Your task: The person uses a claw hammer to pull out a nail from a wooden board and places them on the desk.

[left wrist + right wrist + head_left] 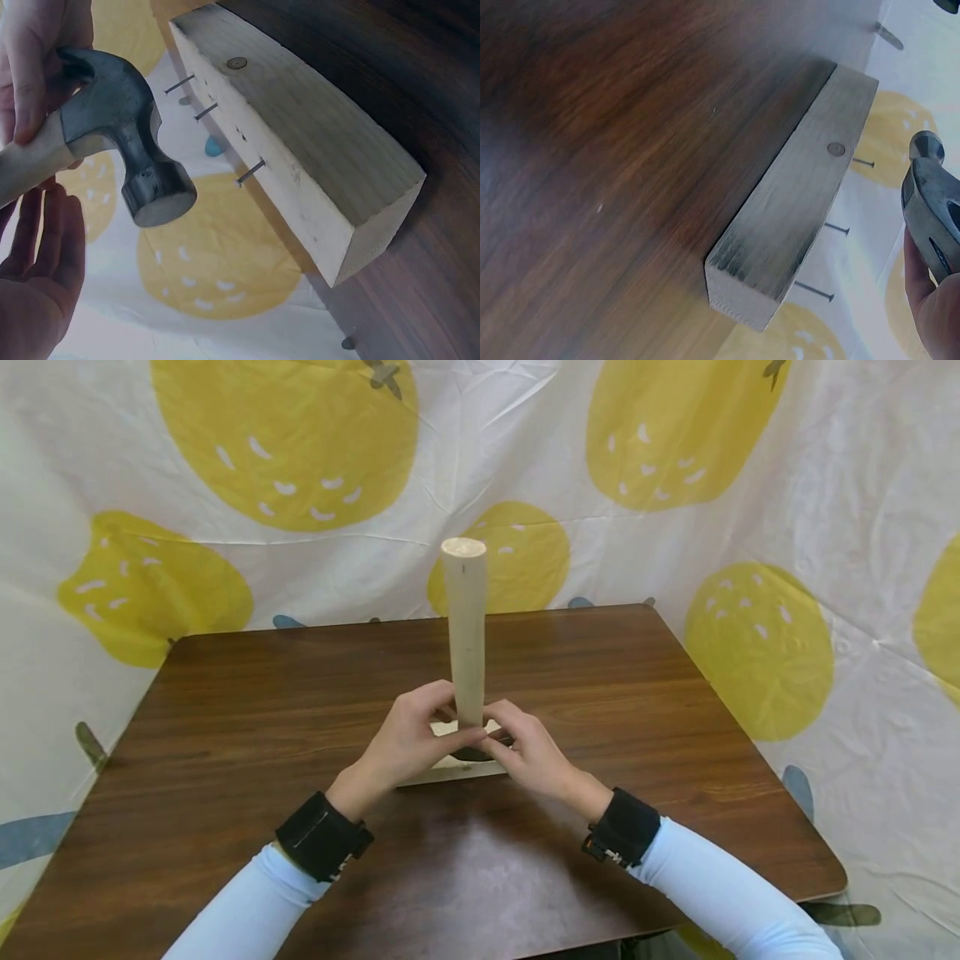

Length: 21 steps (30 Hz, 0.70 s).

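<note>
The wooden block (300, 127) lies below both grips, its long axis running left to right across the middle of the counter (637, 693), with three nails (252, 172) standing from its upper face. The hammer (467, 643) is held above it, handle (30, 169) upright, metal head (120, 97) lowermost and apart from the nails. The left grip (412, 733) and right grip (540, 758) look equally near: the right pinches the hammer by its head; the left's thumb crosses the handle's foot, lower fingers loose. Both arms angle inward from the counter's near edge.
</note>
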Tool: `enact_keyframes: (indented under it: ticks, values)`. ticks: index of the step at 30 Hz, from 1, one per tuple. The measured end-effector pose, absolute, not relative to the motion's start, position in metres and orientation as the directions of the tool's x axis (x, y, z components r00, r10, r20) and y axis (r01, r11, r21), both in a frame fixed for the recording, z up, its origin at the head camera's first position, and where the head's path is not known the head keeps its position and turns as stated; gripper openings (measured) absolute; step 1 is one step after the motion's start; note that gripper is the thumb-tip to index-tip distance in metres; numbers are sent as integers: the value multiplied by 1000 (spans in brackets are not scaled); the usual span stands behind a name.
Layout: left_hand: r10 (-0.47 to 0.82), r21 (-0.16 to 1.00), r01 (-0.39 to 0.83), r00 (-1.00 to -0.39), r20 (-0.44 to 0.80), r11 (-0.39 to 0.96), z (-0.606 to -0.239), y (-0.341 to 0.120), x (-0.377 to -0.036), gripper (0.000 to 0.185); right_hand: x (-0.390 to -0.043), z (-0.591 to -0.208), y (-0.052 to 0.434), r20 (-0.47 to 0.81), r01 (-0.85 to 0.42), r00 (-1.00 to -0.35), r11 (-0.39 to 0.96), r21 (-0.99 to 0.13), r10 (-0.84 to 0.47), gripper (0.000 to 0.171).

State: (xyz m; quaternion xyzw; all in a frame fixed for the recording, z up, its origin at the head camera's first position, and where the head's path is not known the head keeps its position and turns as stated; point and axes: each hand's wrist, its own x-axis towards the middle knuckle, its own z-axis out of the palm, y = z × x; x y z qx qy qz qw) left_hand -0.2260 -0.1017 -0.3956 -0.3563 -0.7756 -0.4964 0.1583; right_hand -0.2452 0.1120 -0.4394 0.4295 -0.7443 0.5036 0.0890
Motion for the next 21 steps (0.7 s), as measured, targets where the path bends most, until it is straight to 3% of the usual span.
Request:
enact_keyframes:
  ticks: [10, 21]
  values:
    - [365, 693, 670, -736, 570, 267, -397, -103, -224, 32, -245, -441, 107, 542, -712, -630, 136, -688, -556, 31]
    - [332, 704, 642, -764, 553, 304, -400, -104, -222, 27, -245, -435, 101, 466, -653, -692, 202, -730, -552, 30]
